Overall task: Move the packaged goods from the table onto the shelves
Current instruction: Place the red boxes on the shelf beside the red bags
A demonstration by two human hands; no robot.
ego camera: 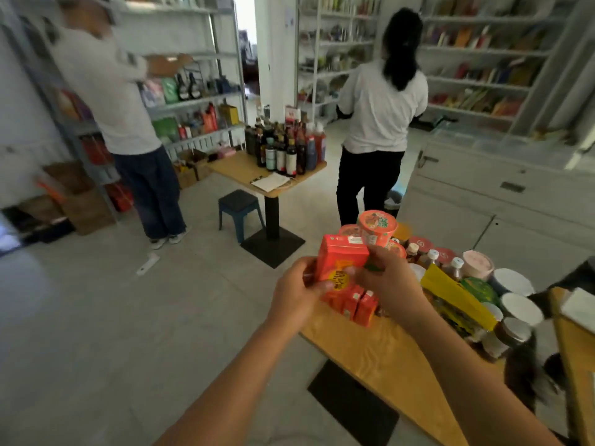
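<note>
White on every side: facing shelves [483, 53] stacked with goods along the far and left walls. Sharing the room with a person in jeans [112, 91] reaching into the left racks and a person in black trousers [380, 111] turned away near the middle. Looking past a far table [238, 170] crowded with dark bottles [283, 149], a blue stool [240, 210] beside its post. Standing at the left end of a near table [370, 355] of pale wood, loaded with lidded tubs [512, 281], capped bottles [431, 257], a yellow bag [457, 297] and small red cartons [357, 304] at the edge. Holding a red carton [338, 262] just above those, clear of the tabletop. Gripping its left side with the left hand [296, 291], fingers curled round the lower corner; clasping its right side with the right hand [392, 281], thumb pressing on the printed front. Hiding the base of an orange noodle cup [376, 228] behind the right fingers; being unable to tell whether gripping it too.
</note>
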